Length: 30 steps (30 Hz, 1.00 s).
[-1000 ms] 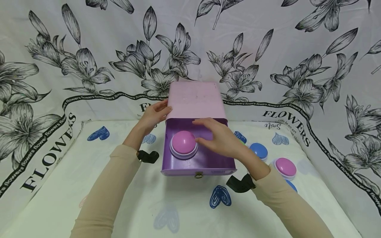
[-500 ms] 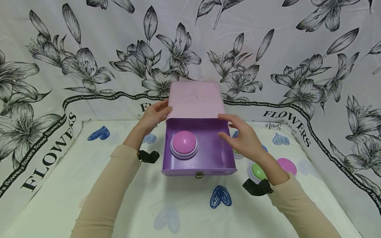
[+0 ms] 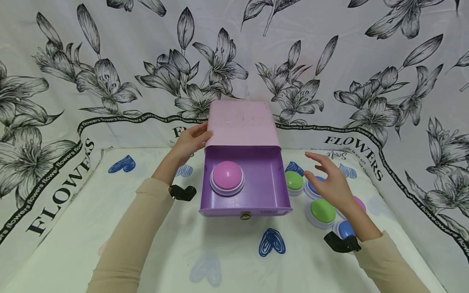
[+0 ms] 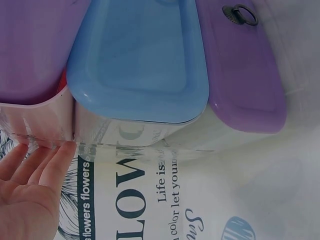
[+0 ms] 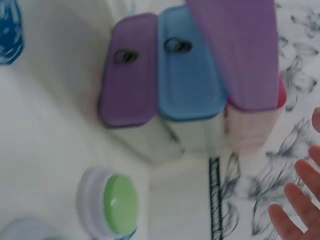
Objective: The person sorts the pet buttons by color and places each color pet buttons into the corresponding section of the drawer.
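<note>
A small drawer cabinet [image 3: 242, 122] with a pink top has its uppermost purple drawer [image 3: 265, 179] pulled out. Inside that drawer, on the left, sits a round push button [image 3: 227, 175] with a pink domed top and white base. My left hand [image 3: 190, 142] touches the cabinet's left side with fingers extended, as the left wrist view also shows. My right hand [image 3: 331, 185], fingers spread and holding nothing, hovers above a blue-topped button [image 3: 311, 190], partly covering it.
Near the right hand stand green-topped buttons [image 3: 294, 180], another blue one [image 3: 345, 230] and a pink one [image 3: 360, 202], partly hidden by the arm. Below the pulled-out drawer are a shut blue drawer [image 4: 140, 55] and a shut purple drawer [image 4: 245, 75]. A flower-printed cloth [image 3: 286, 24] hangs behind.
My right hand has moved from above the purple drawer rightward to the buttons beside the cabinet. The left hand and the pink button in the drawer have stayed in place.
</note>
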{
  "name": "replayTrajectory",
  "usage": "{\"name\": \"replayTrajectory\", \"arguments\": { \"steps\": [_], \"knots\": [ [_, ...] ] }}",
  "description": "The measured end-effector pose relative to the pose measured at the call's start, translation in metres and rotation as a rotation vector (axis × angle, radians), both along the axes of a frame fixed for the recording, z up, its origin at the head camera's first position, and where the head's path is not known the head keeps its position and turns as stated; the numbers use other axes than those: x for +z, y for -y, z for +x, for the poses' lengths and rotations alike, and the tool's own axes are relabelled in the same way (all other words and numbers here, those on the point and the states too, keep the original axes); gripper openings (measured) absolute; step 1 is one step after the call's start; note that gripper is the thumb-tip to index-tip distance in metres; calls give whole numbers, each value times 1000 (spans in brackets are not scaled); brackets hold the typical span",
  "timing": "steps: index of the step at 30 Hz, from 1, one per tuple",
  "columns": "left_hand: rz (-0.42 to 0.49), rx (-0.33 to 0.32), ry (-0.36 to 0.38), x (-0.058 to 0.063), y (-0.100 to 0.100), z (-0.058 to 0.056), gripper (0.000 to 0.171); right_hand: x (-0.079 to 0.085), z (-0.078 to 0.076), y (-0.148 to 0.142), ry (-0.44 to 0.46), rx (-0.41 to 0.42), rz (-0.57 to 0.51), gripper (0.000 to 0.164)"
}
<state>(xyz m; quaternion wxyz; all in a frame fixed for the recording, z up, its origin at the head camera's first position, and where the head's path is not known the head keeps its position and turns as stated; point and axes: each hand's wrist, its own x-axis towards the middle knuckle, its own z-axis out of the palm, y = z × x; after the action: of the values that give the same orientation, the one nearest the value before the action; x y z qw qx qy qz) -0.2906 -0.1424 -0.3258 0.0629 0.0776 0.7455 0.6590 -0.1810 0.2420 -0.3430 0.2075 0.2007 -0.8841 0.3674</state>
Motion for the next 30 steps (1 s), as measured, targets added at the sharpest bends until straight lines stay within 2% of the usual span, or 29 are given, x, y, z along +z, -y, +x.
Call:
{"name": "replayTrajectory", "arguments": {
  "steps": [3,7,11,16,24,30],
  "knots": [
    [0,-1,2,0,0,-1,62,-11,3,-16,45,-41,-18,54],
    [5,-5,17,2,0,0,61,-23,7,-40,135,-104,25,55],
    [7,-11,33,11,-2,7,61,-35,8,-61,221,-165,72,59],
    [0,-15,38,18,-3,13,60,-46,7,-84,279,-219,99,62],
    [0,-7,21,4,0,2,62,-59,9,-112,388,-282,134,73],
    [5,-4,17,2,1,1,62,-72,14,-131,494,-286,115,82]
  ]
}}
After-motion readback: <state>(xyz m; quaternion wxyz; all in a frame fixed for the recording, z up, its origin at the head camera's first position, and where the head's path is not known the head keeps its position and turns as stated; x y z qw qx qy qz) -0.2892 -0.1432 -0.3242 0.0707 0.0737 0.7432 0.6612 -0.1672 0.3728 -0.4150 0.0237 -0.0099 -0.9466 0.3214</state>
